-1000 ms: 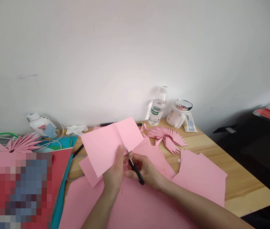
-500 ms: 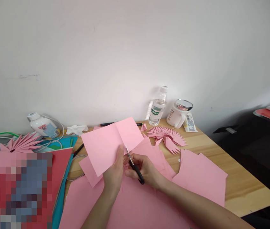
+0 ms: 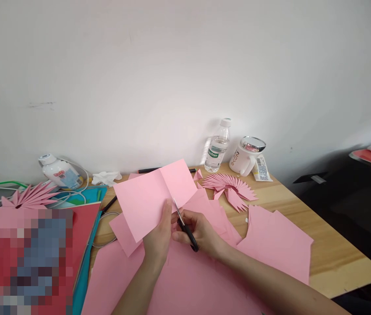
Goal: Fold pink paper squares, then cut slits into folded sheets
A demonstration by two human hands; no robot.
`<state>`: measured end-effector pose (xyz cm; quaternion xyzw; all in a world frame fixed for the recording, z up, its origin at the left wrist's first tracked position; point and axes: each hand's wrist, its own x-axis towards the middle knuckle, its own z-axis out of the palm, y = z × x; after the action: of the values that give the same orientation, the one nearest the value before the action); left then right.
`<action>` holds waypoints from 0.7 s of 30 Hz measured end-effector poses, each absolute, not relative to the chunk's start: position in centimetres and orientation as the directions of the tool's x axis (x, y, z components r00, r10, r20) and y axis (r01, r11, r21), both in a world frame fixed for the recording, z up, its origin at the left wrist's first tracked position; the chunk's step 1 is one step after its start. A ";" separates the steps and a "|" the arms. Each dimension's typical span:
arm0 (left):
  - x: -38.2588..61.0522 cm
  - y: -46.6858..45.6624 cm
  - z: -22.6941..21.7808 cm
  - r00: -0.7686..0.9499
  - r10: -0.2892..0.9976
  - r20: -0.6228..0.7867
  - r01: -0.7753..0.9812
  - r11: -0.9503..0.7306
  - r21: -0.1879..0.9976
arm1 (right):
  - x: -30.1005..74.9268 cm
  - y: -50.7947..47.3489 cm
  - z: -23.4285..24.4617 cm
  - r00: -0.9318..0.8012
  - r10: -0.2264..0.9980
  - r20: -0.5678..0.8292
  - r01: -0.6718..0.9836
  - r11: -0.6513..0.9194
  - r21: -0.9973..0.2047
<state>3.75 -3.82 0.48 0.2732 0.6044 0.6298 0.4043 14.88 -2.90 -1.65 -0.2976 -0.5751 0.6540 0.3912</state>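
My left hand (image 3: 158,239) pinches the lower edge of a creased pink paper sheet (image 3: 146,199) and holds it up over the table. My right hand (image 3: 198,232) is closed round black-handled scissors (image 3: 184,226). Their blades point up and left, and the tips touch the sheet's edge at the crease, just right of my left thumb. More pink sheets (image 3: 185,280) lie flat under both hands.
A wooden table (image 3: 330,245) carries pink paper fans (image 3: 229,186), a water bottle (image 3: 217,146), a white mug (image 3: 246,156), a glue bottle (image 3: 59,171), a crumpled tissue (image 3: 106,177), pens, cables and red and teal card (image 3: 85,227) at the left. A wall stands behind.
Hands, sheet and scissors have stayed almost where they were; the sheet and scissor tips have shifted only slightly.
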 end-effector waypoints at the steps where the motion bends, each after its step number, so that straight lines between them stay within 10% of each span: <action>1: 3.8 -3.9 0.5 -0.518 0.841 -0.153 -0.181 0.068 0.981 | 14.9 -2.9 -1.6 -0.514 0.856 0.063 -0.159 -0.023 -0.987; 21: 4.0 -3.5 -0.6 -0.517 0.838 -0.175 -0.229 0.062 0.972 | 15.0 -2.8 -1.5 -0.514 0.858 0.025 -0.142 -0.056 -0.988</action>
<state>3.97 -3.50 -0.57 0.2559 0.5955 0.6354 0.4197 15.04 -2.78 -1.54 -0.3129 -0.5717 0.6557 0.3812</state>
